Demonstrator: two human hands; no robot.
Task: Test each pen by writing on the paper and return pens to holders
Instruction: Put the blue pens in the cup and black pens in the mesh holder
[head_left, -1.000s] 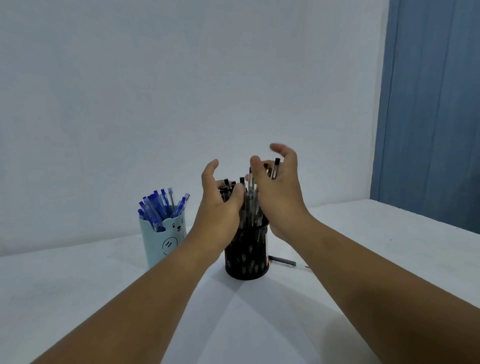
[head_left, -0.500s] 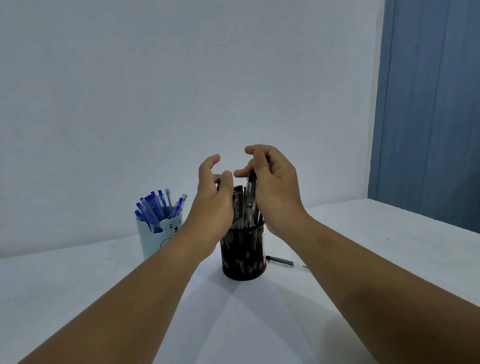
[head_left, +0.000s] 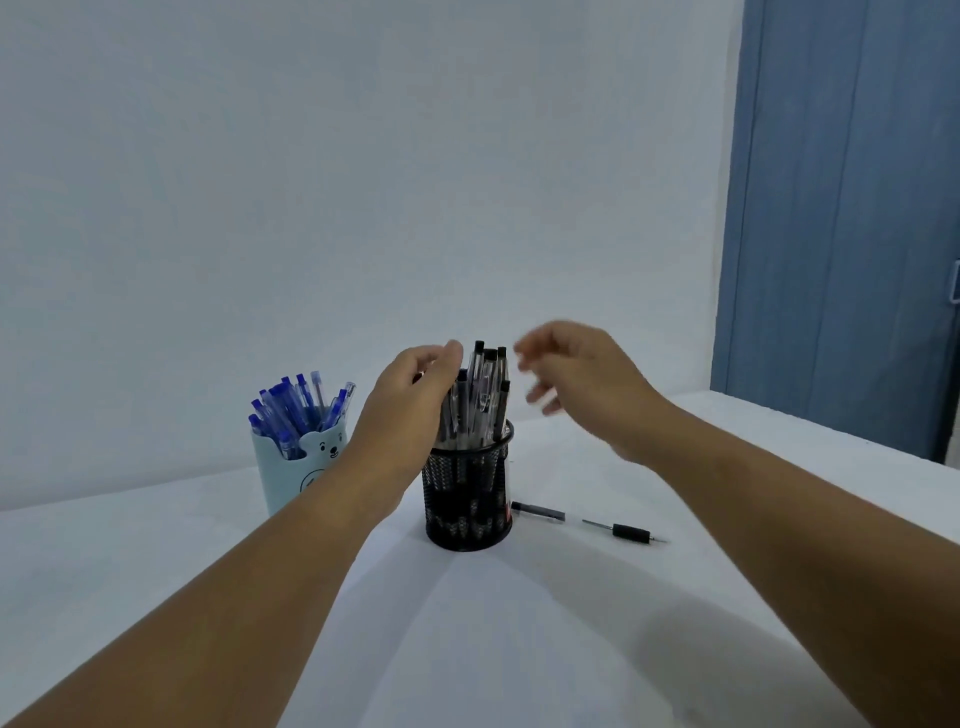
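White table (head_left: 519, 649) beneath pale wall (head_left: 363, 156), blue door (head_left: 841, 208) at right

Loose pen (head_left: 587, 521) right of mesh holder (head_left: 467, 499)

Black pens (head_left: 480, 397) upright in mesh holder (head_left: 467, 501), one pen (head_left: 587, 522) lying beside

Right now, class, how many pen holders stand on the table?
2: a black mesh holder at centre between the hands, and a pale blue bear-faced holder to its left, partly behind the left forearm.
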